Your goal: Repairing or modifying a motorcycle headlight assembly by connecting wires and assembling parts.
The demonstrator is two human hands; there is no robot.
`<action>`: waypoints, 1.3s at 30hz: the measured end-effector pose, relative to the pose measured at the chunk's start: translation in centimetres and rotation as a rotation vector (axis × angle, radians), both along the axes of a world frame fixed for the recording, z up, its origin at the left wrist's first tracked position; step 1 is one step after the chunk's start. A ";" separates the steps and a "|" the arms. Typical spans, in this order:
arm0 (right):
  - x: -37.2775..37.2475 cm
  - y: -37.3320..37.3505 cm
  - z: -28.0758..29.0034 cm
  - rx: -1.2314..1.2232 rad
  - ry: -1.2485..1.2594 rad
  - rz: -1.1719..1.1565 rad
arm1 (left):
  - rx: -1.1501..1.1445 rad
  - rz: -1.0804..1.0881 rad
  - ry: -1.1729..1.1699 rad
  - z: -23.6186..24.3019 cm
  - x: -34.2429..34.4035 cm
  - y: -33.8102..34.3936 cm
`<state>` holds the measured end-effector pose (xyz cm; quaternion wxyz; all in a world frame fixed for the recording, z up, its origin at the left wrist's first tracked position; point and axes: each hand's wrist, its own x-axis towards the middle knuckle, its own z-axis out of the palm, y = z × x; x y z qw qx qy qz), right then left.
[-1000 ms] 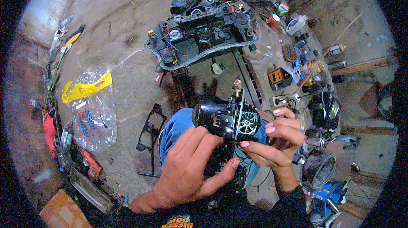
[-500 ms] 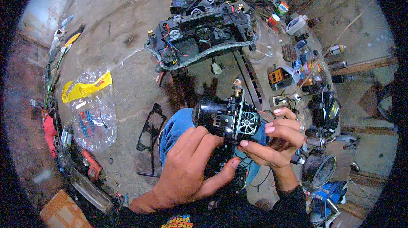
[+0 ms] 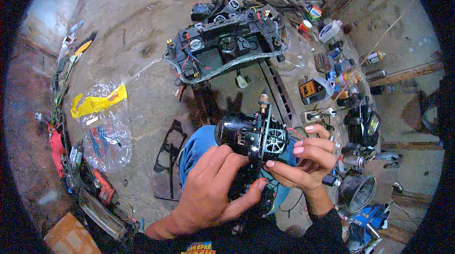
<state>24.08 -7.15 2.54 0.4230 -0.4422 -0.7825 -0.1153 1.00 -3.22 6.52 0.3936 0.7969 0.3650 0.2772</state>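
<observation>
Fingers of the left hand (image 3: 204, 190) curl around the black unit (image 3: 235, 128), between both hands; rightward of them, its fan (image 3: 276, 141) and red wire (image 3: 295, 132) lie by the right hand (image 3: 307, 172), lowest fingertip touching, any pinch unclear. Catching the wire could tug it loose.

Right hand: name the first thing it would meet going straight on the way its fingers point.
The right hand points leftward at the black assembly, whose spoked grille faces it, so that would likely come first; a fingertip may already touch it, though depth is unclear.
</observation>
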 end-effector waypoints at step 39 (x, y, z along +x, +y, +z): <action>-0.1 0.0 -0.4 0.027 0.030 0.027 | -0.006 0.017 0.007 0.2 0.2 -0.2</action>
